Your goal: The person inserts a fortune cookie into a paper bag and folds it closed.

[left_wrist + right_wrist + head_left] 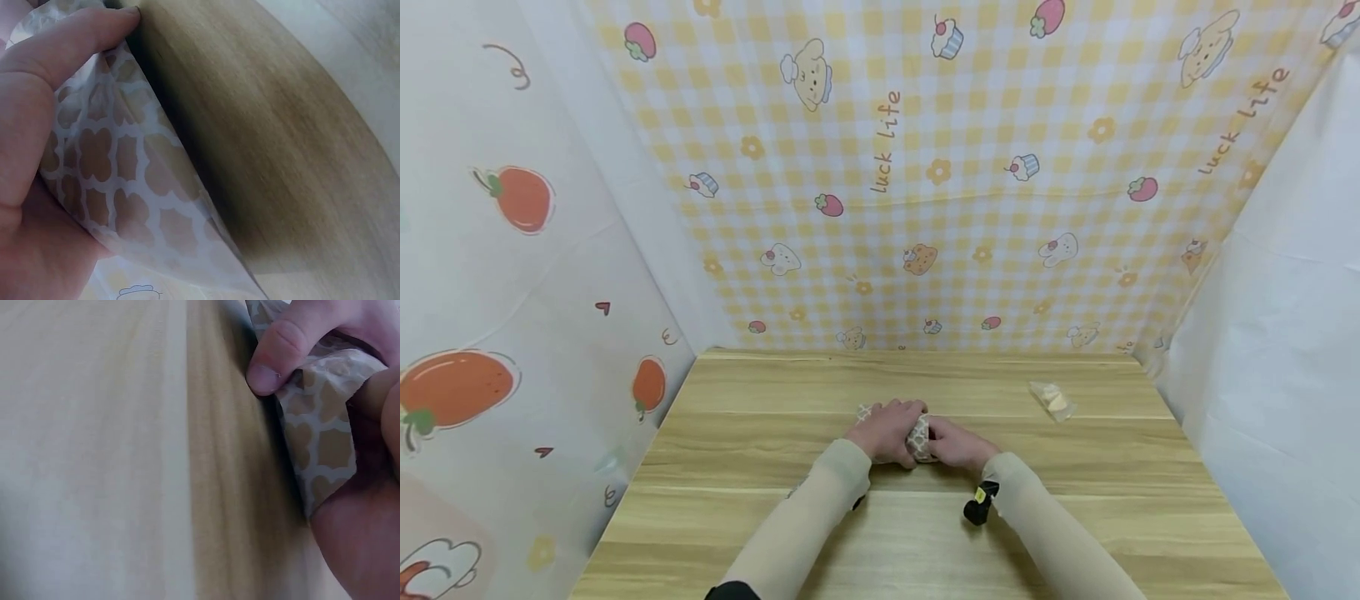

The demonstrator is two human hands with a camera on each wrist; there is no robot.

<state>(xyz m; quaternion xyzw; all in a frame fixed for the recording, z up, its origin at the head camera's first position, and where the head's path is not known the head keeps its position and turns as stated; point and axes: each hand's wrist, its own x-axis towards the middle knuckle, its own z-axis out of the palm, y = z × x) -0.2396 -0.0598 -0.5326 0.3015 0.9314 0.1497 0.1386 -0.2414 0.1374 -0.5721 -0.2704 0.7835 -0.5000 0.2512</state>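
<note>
Near the middle of the table lies a brown paper [919, 437] with a white lattice print, crumpled and folded; whether it is a bag or a loose sheet I cannot tell. My left hand [887, 429] grips it from above, and in the left wrist view its thumb lies along the edge of the paper [134, 181], which flares out. At the other end my right hand [958, 443] holds the paper, its fingers curled at the folded edge. The right wrist view shows the paper [322, 434] between both hands. Much of it is hidden beneath my fingers.
A small clear packet [1052, 401] with something pale inside lies toward the back right of the wooden table [760, 379]. A checked cloth [970, 200] hangs behind, with white cloth on both sides. A black wrist camera [977, 508] hangs at my right sleeve.
</note>
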